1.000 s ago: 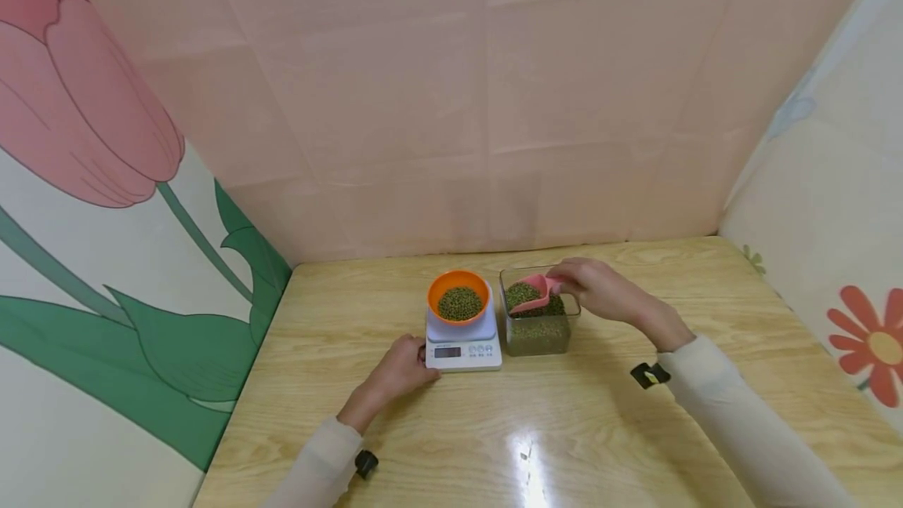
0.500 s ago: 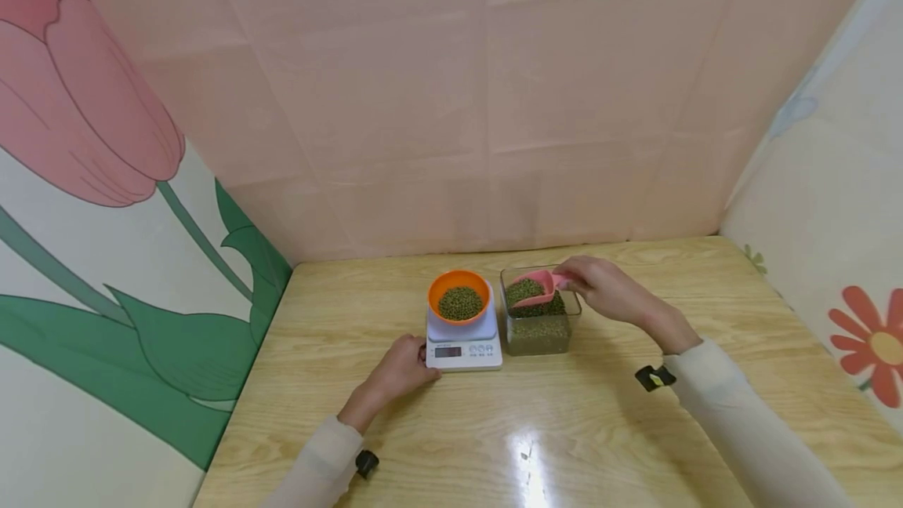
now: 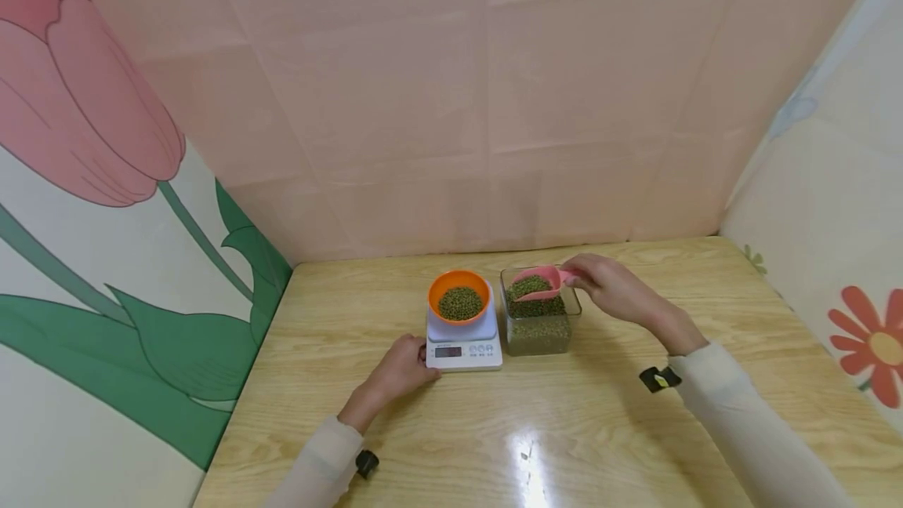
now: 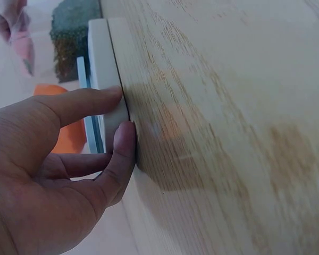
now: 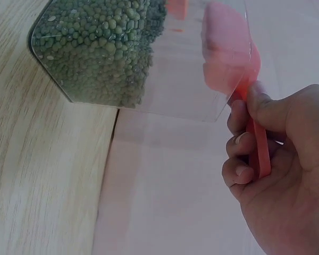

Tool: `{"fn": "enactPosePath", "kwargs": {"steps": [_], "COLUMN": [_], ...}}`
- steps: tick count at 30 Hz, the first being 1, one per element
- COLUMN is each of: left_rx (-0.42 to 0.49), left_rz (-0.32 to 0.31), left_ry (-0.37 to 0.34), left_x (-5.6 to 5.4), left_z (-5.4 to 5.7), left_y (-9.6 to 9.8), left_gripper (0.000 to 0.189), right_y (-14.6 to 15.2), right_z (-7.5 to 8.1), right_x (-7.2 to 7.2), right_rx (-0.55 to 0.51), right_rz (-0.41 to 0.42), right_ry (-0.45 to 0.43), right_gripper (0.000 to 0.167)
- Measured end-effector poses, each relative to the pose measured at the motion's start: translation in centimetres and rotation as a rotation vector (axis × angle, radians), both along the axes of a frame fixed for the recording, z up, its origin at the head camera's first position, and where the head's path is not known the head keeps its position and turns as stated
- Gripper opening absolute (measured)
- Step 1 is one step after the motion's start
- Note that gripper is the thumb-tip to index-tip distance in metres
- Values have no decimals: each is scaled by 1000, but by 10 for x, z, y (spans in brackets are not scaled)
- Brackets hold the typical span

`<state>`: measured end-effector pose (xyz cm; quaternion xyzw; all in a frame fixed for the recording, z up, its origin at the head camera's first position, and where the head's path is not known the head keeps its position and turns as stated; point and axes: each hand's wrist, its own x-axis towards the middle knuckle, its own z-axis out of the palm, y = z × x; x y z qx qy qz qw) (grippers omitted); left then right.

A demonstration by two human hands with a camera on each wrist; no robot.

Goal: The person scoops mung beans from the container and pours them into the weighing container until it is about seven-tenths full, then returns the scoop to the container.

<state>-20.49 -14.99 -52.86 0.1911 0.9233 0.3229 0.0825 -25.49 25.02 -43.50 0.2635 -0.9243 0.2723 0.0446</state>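
Observation:
My left hand (image 3: 404, 367) holds the front left corner of a white digital kitchen scale (image 3: 466, 364). The left wrist view shows thumb and fingers bent against the edge of the scale (image 4: 103, 58). On the scale stands an orange bowl (image 3: 437, 288) partly filled with green mung beans (image 3: 461, 303). My right hand (image 3: 608, 287) grips a pink scoop (image 3: 554, 276) by its handle. Beans lie in the scoop, above the beans of a clear container (image 3: 574, 309) right of the scale. In the right wrist view, the scoop's head (image 5: 223, 53) appears through the container's wall (image 5: 186, 95).
Everything stands on a light wooden table (image 3: 339, 296). A pink sheet (image 3: 423, 139) covers the wall behind its far edge. Flower-patterned panels (image 3: 790, 218) flank the table.
My right hand has lifted the scoop with beans up and slightly right from the container's beans. The left hand, scale and bowl have stayed put.

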Motion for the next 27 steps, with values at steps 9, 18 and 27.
{"fn": "enactPosePath", "kwargs": {"steps": [9,18,27], "left_rx": [6,6,7], "left_rz": [-1,5,19], "left_ry": [-3,-11,-46], "left_x": [1,1,0], "left_z": [0,1,0], "left_y": [0,1,0], "left_gripper": [37,38,40], "right_y": [5,5,4], "right_z": [-2,-2,0], "right_x": [0,0,-2], "right_rx": [-9,-34,-53], "right_rz": [-6,-14,-17], "right_ry": [41,55,75], "right_gripper": [21,20,19]}}
